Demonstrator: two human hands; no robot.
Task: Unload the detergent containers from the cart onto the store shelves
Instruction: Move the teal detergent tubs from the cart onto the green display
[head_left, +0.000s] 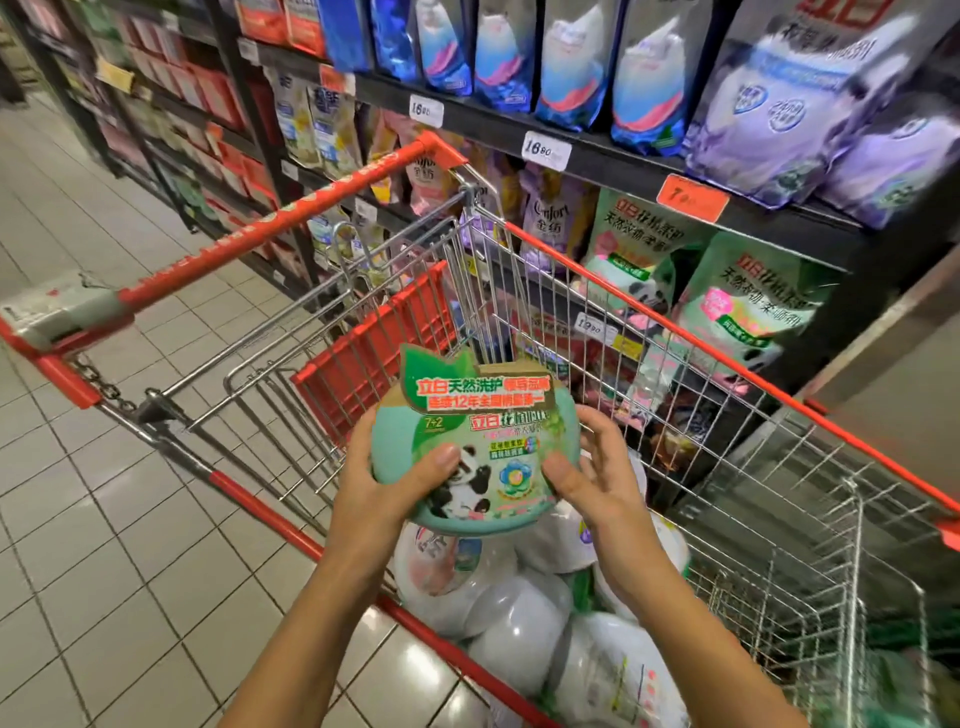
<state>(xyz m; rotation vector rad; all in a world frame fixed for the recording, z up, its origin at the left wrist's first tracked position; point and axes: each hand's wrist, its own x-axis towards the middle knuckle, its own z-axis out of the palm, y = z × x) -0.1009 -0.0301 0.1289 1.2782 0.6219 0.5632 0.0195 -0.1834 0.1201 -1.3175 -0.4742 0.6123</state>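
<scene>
Could drop tub (483, 415), gripped by left hand (379, 483) but only loosely pinched by right hand (597, 483), into cart (675, 330) below both.

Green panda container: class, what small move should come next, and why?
Probably carry the green panda container rightward toward the similar green panda pouches on the shelves. The left hand and right hand both grip it, held above the cart, so it seems ready to place.
</scene>
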